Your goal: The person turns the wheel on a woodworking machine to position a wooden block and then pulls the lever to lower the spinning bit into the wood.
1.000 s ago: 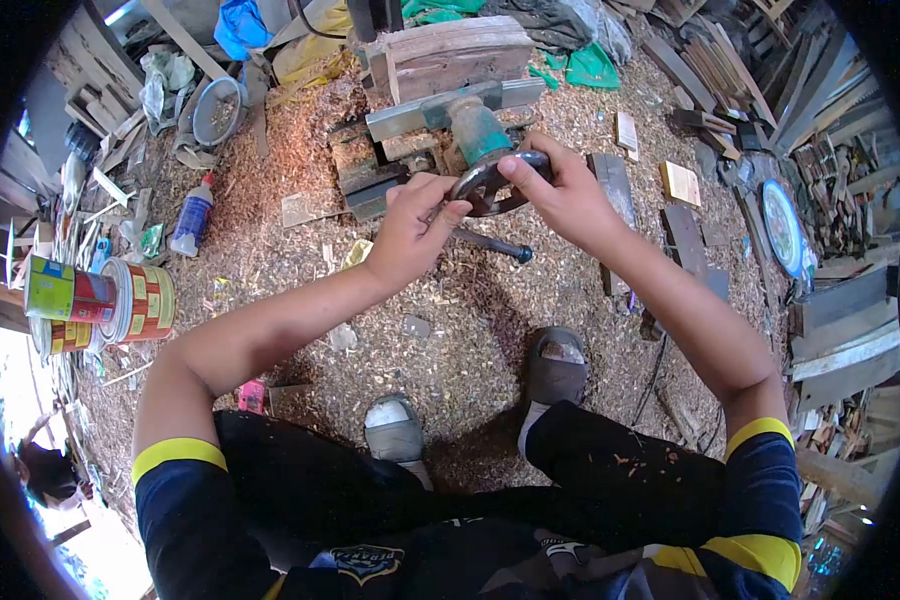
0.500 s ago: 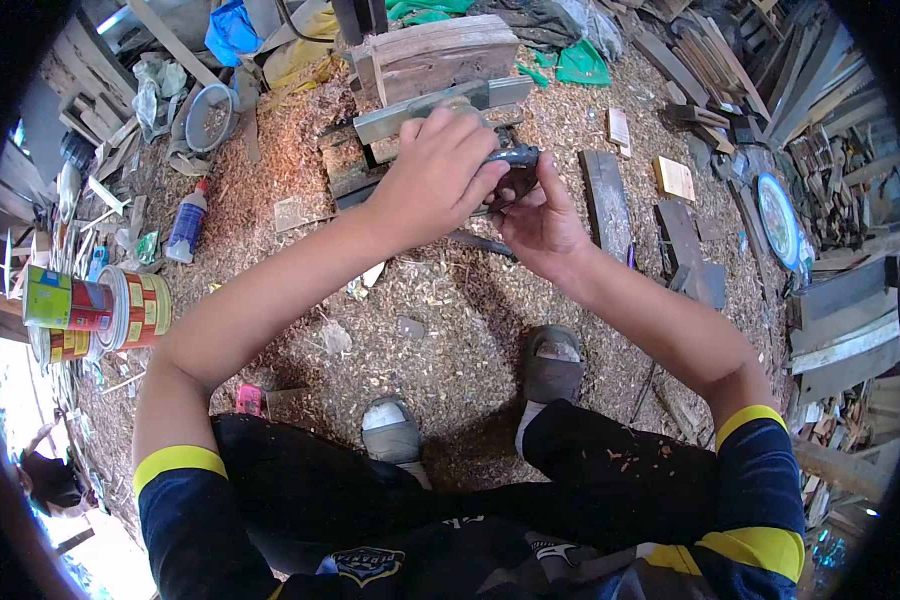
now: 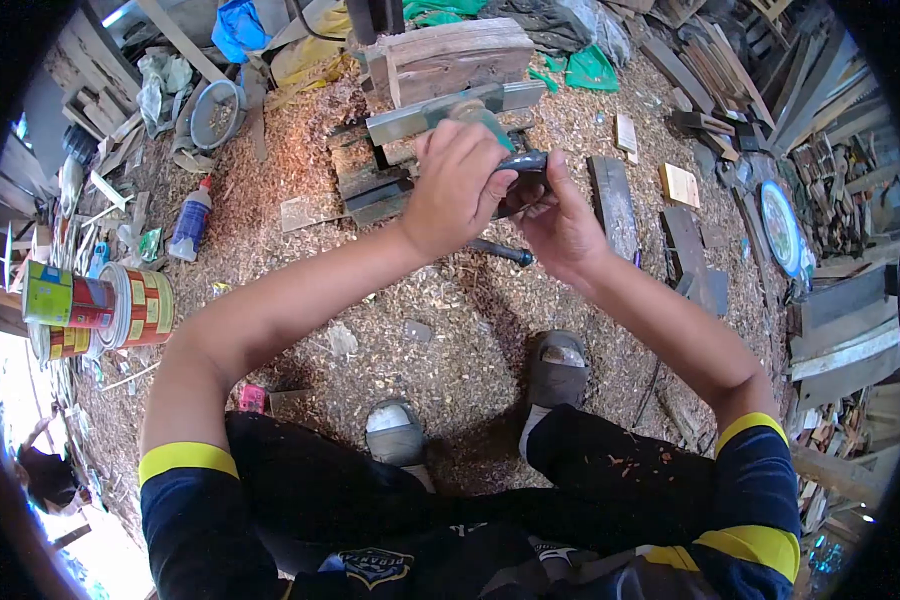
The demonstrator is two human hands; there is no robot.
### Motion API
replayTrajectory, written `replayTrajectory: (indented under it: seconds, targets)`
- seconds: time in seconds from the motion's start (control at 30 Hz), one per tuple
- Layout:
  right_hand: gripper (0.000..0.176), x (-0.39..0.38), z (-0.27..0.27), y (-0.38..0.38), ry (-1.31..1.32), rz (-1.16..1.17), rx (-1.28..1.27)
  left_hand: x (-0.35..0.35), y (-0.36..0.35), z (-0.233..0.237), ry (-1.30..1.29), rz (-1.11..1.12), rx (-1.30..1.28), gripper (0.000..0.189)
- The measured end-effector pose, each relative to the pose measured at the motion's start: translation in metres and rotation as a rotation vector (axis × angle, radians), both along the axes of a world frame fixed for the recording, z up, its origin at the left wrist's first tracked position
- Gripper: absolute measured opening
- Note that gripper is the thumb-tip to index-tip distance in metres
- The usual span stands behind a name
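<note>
A glossy dark piece point(image 3: 523, 162) with a rounded end sits between my two hands, close in front of a metal vise point(image 3: 395, 124). My left hand point(image 3: 457, 185) is closed around its left part, thumb pressed along it. At the other end, my right hand point(image 3: 568, 225) has its thumb upright against the tip and its fingers curled underneath. The fingers hide most of the piece, so its kind cannot be told. Behind my left knuckles a greenish rounded thing point(image 3: 485, 120) shows at the vise jaws. Below my hands a dark bar point(image 3: 502, 250) with a bluish end sticks out.
A wooden block point(image 3: 460, 62) stands behind the vise. Wood shavings cover the ground. A blue glue bottle point(image 3: 190, 222) and stacked paint cans point(image 3: 135, 303) are at left. Dark planks point(image 3: 613, 205), a pale wood block point(image 3: 679, 185) and a round blue-rimmed plate point(image 3: 780, 228) lie at right.
The view has shifted slightly. Both hands have come a little nearer my body and rightward with the dark piece. The bar's bluish end now shows below them.
</note>
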State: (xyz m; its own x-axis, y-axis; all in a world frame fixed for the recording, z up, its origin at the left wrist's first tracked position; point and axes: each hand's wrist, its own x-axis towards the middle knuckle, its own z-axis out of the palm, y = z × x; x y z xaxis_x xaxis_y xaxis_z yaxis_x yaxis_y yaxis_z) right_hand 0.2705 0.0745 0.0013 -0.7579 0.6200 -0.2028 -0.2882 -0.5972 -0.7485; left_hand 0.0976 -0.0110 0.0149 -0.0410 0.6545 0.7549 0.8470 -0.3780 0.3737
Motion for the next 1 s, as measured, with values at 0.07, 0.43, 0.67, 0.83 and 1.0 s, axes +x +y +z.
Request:
replayTrajectory:
  seconds: [0.07,0.43,0.67,0.83,1.0]
  targets:
    - [0.045,0.001,0.016,0.0,-0.066,-0.008,0.089,0.003,-0.003,-0.013,-0.04,0.016,0.019,0.029]
    - [0.042,0.002,0.028,0.021,-0.521,0.079,0.767,0.005,-0.009,-0.049,-0.224,-0.031,0.102,0.038]
    - [0.055,0.004,0.002,0.002,-0.049,0.09,0.045,-0.006,-0.027,-0.002,-0.036,0.036,-0.039,0.027]
    - [0.072,0.004,-0.016,0.002,0.124,0.219,-0.216,0.003,-0.001,0.033,0.044,0.027,-0.157,0.021]
    - [0.083,-0.002,-0.008,-0.007,0.066,0.129,-0.192,0.013,0.02,0.043,0.107,0.06,-0.292,0.023]
